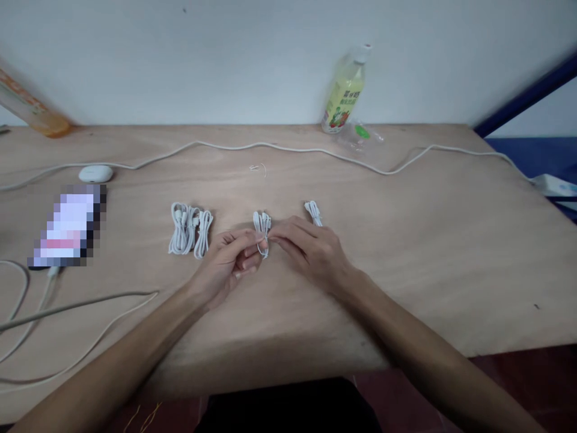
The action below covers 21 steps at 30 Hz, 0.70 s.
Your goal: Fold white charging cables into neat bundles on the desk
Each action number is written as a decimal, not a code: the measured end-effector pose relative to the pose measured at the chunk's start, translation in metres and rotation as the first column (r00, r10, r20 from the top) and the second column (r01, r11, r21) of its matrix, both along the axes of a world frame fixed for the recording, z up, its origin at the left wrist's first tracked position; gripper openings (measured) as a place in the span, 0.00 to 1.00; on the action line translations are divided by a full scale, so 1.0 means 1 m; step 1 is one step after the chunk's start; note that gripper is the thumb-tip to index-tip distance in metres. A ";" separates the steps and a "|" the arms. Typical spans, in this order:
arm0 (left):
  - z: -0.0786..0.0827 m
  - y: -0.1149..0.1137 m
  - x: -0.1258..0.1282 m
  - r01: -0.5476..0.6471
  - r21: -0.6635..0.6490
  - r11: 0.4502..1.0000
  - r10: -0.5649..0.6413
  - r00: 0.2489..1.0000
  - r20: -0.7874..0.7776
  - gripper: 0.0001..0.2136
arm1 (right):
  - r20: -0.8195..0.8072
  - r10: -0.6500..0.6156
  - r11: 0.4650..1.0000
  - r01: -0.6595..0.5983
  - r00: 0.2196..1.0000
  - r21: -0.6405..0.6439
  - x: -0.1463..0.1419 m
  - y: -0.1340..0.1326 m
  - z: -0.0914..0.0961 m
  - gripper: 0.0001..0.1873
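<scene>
A small coiled white cable is held upright just above the wooden table, pinched in at its middle. My left hand grips its left side between thumb and fingers, and a thin white strand loops out there. Against the right side of that waist, the fingertips of my right hand are pressed together; what they pinch is too small to make out. Several bundled white cables lie left of my left hand. Another bundled white cable lies behind my right hand, partly covered by it.
Thin white strips lie beyond my hands. A long white cord crosses the table's back. A yellow-labelled bottle stands by the wall beside a clear plastic wrapper. At left are a phone, a white case and an orange-tinted bottle.
</scene>
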<state>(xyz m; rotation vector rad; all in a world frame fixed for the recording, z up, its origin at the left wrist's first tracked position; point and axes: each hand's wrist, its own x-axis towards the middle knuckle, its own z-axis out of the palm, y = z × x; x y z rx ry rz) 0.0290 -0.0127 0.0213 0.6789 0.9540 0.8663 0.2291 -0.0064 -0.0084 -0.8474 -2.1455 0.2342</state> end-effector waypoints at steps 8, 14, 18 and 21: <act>-0.005 0.002 -0.001 -0.004 0.024 1.000 0.005 1.000 -0.003 0.16 | 0.047 -0.064 0.993 0.059 0.997 0.104 -0.004 -0.001 0.002 0.09; -0.003 0.001 0.000 0.000 0.023 1.000 0.000 1.000 -0.008 0.19 | 0.053 -0.158 0.966 0.144 0.986 0.213 -0.005 -0.003 0.000 0.11; -0.005 0.001 0.000 -0.002 0.016 1.000 0.002 1.000 0.002 0.15 | -0.003 -0.149 0.973 0.148 0.989 0.179 -0.007 -0.005 0.000 0.12; -0.005 0.000 0.001 0.003 0.018 1.000 -0.003 1.000 0.000 0.14 | -0.052 -0.137 0.984 0.142 0.989 0.106 -0.009 -0.006 0.000 0.13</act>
